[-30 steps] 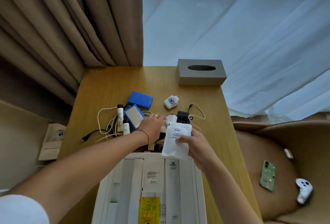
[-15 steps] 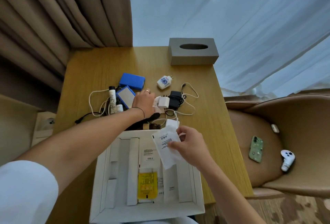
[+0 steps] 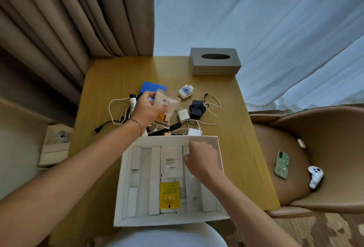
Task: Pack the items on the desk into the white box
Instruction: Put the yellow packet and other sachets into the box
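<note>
Two hands work over the counter [image 3: 110,81]. Its near edge carries the box [image 3: 219,144], open, with packets lying flat inside. Her right hand [image 3: 202,159] is curled down in the box's far right corner; whether it grips anything, I cannot tell. Her left hand [image 3: 146,109] pinches a beige sachet [image 3: 166,103] above the cables [image 3: 208,109].

The left hand [image 3: 146,110] holds a beige snack packet [image 3: 165,107] above the cluttered part of the wooden desk [image 3: 110,81], where cables, a black charger [image 3: 196,107] and a blue case [image 3: 154,87] lie. The right hand [image 3: 201,159] is curled inside the white box [image 3: 169,221], at its far right corner. In the box lies a yellow sachet [image 3: 169,195], and a grey tissue box [image 3: 214,61] stands at the far edge.
</note>
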A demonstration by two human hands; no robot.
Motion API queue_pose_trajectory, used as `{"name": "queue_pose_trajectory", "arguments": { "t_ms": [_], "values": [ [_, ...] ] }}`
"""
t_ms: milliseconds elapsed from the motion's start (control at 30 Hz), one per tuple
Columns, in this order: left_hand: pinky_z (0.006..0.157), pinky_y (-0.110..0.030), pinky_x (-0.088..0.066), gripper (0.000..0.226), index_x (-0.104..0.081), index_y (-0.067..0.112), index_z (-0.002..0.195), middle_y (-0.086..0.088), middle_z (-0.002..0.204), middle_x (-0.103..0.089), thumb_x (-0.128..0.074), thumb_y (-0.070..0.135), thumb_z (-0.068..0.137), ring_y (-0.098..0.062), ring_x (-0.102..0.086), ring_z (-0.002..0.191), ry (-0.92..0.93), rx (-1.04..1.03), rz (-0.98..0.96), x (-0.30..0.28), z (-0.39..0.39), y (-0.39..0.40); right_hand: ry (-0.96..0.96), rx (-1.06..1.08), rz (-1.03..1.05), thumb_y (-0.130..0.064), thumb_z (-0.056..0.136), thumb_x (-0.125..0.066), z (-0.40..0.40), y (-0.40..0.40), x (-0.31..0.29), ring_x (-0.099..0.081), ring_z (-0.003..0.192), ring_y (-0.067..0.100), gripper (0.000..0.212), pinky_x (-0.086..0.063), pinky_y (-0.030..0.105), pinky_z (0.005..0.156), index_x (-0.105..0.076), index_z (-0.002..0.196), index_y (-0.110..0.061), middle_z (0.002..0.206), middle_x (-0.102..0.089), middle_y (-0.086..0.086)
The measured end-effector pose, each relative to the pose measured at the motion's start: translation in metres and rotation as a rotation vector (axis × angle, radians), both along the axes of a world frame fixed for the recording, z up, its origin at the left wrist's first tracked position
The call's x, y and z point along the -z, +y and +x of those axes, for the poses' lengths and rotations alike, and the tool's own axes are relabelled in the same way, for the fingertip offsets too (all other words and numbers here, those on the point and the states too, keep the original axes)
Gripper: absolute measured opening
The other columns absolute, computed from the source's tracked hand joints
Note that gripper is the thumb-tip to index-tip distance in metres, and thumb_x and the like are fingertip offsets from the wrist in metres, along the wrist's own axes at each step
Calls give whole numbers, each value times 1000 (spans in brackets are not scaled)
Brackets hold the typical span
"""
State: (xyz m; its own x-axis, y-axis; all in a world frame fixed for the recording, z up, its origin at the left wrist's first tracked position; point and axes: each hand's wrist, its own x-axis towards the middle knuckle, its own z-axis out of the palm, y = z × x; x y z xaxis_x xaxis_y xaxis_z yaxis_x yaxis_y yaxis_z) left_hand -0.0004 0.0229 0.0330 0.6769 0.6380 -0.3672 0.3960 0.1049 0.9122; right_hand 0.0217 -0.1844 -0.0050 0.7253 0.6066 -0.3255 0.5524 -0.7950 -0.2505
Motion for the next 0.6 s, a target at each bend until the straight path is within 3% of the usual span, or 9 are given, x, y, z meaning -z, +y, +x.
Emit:
{"name": "queue_pose_trajectory", "arguments": {
  "t_ms": [67, 167, 233, 333, 500, 600],
  "values": [
    [70, -28, -58, 55, -54, 12, 123, -5, 99, -69, -78, -5, 77, -17, -68, 86, -58, -38, -114, -11, -22, -9, -80, -51, -38, -15, 83, -58, -5, 4, 5, -55, 58, 25, 12, -43, 31, 54, -57, 71, -16, 66, -60, 1],
    [87, -41, -57, 55, -59, 10, 126, -13, 113, -68, -78, -6, 77, -26, -67, 102, -83, -52, -219, -19, -55, -21, -169, -120, -127, -7, 80, -60, -12, 11, 10, -48, 53, 25, 15, -35, 29, 52, -59, 69, -18, 65, -63, 2],
    [84, -40, -59, 54, -59, 10, 125, -13, 112, -70, -78, -7, 77, -26, -68, 102, -82, -34, -256, -20, -76, -28, -165, -142, -158, -6, 80, -61, -14, 15, 16, -52, 57, 26, 12, -37, 30, 55, -68, 80, -17, 73, -70, 4],
    [67, -27, -60, 53, -57, 17, 120, -5, 101, -71, -78, -6, 77, -16, -71, 88, -45, -13, -260, -18, -103, -37, -123, -143, -178, -8, 84, -63, -13, 18, 26, -67, 74, 28, 14, -42, 31, 58, -70, 94, -14, 86, -71, 6],
    [70, -33, -62, 55, -49, 18, 124, -11, 110, -69, -76, -4, 81, -27, -72, 94, 35, 24, -282, -3, -131, -52, -88, -129, -183, -11, 92, -58, -12, 13, 37, -68, 79, 27, 12, -55, 34, 64, -68, 98, -13, 90, -72, 5],
    [69, -32, -61, 44, -50, 22, 121, -11, 115, -67, -73, 4, 87, -26, -72, 94, 98, 104, -261, 7, -137, -64, -51, -141, -190, -28, 96, -60, -11, 8, 38, -67, 79, 25, 16, -53, 33, 63, -68, 97, -14, 90, -70, 3]
  ]
}}
